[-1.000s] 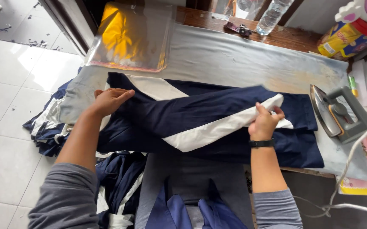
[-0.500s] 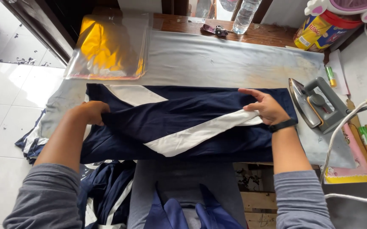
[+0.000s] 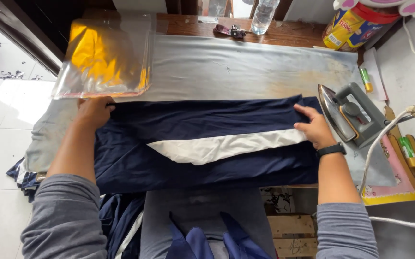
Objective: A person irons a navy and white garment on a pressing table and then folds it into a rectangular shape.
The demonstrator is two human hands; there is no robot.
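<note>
I am pressing my left hand (image 3: 93, 111) flat on the far left corner of the navy cloth (image 3: 207, 144) spread across the tabletop (image 3: 226, 67). My right hand (image 3: 314, 128) is lying open on the cloth's right end, just beside the iron (image 3: 351, 115).

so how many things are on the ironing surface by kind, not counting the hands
navy and white folded garment: 1
grey metal clothes iron: 1
clear plastic sleeve with yellow sheet inside: 1
clear plastic water bottle: 1
yellow and red round tin: 1
small green tubes: 2
total: 7
</note>
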